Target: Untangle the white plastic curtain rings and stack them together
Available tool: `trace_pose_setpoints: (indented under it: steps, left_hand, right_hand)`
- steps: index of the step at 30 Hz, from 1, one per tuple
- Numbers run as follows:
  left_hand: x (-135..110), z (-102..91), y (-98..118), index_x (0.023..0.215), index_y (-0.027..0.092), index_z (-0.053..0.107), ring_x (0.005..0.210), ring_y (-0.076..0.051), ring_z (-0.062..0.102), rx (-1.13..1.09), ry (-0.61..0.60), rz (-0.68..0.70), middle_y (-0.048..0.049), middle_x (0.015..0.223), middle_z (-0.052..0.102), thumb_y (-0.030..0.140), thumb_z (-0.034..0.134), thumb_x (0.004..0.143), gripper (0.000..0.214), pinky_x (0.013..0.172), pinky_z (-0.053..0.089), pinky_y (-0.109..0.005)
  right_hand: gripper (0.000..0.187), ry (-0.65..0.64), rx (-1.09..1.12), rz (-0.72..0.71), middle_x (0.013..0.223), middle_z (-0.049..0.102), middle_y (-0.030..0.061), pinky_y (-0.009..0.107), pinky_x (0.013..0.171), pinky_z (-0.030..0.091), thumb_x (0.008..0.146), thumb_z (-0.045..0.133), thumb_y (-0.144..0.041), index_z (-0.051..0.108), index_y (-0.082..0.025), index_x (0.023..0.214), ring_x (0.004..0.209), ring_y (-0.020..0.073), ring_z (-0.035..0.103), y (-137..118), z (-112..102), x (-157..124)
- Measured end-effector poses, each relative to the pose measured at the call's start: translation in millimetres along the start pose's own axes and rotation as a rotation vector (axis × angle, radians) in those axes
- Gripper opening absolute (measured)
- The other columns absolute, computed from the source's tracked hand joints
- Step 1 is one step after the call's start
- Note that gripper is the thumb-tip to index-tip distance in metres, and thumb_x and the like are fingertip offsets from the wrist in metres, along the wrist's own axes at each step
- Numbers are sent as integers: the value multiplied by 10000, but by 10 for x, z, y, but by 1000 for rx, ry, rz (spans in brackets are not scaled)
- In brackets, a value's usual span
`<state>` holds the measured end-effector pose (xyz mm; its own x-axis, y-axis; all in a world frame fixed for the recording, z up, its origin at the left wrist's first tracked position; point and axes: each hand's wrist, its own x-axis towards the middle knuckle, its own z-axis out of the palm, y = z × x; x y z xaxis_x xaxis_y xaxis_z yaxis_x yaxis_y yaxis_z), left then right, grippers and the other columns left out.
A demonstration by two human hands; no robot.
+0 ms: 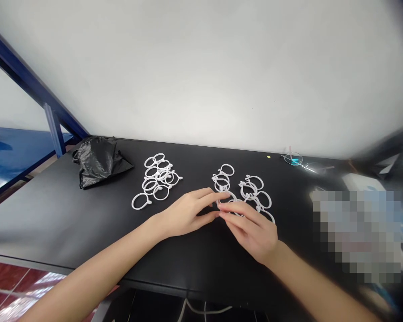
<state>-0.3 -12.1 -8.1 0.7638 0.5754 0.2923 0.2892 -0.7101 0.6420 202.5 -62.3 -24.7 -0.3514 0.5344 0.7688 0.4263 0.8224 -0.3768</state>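
My left hand [195, 210] and my right hand [253, 228] meet fingertip to fingertip just above the black table [195, 264]. Between their pinched fingers is a white curtain ring [217, 202], mostly covered by the fingers. Just behind my hands lies a loose group of white curtain rings with small eyelets [221, 182]. More of these rings [250, 190] lie to the right, some partly hidden behind my right hand. Off to the left, a separate heap of white curtain rings [151, 184] rests on the table, several of them overlapping.
A crumpled black plastic bag [99, 161] sits at the back left. Glasses [293, 158] lie near the wall at the back right. A blurred-out item [359, 237] is on the right side. Blue metal framing [53, 125] stands at left, and a pale wall [201, 76] rises behind.
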Motion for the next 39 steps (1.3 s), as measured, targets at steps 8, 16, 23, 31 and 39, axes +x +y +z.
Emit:
trace_pose_setpoints:
  steps: [8, 16, 23, 31, 39]
  left_hand:
    - [14, 24, 51, 731, 178, 451, 683, -119, 461, -94, 80, -14, 10, 732, 492, 290, 700, 806, 283, 608, 395, -243]
    - [8, 2, 94, 718, 198, 373, 669, -106, 432, -189, 77, -72, 31, 719, 479, 169, 635, 780, 271, 626, 375, -244]
    - [0, 17, 90, 1061, 214, 404, 631, -99, 438, -380, 33, -228, 68, 704, 453, 286, 577, 886, 256, 602, 380, -231]
    - [-1, -6, 65, 882, 199, 443, 558, -80, 308, -355, -50, -296, 85, 619, 344, 443, 502, 948, 260, 524, 272, -219]
    - [-5, -124, 90, 904, 201, 447, 566, -92, 371, -101, -63, -233, 63, 665, 410, 432, 489, 957, 241, 535, 320, -224]
  right_hand:
    - [357, 87, -9, 41, 1096, 686, 118, 441, 842, 596, 796, 687, -32, 660, -206, 1106, 1035, 265, 667, -16, 4, 63]
    - [238, 35, 140, 272, 912, 707, 51, 294, 690, 590, 863, 645, -71, 691, -209, 1052, 757, 157, 683, 44, 42, 82]
    - [204, 49, 278, 375, 845, 707, 26, 280, 662, 551, 843, 665, -65, 724, -229, 949, 763, 155, 672, 9, 29, 81]
    - [169, 37, 506, 575, 767, 707, 12, 275, 581, 520, 808, 719, -128, 775, -274, 873, 678, 149, 652, 34, 34, 82]
    - [128, -17, 535, 645, 842, 731, 27, 313, 672, 593, 793, 755, -220, 757, -258, 916, 736, 173, 694, 43, -22, 113]
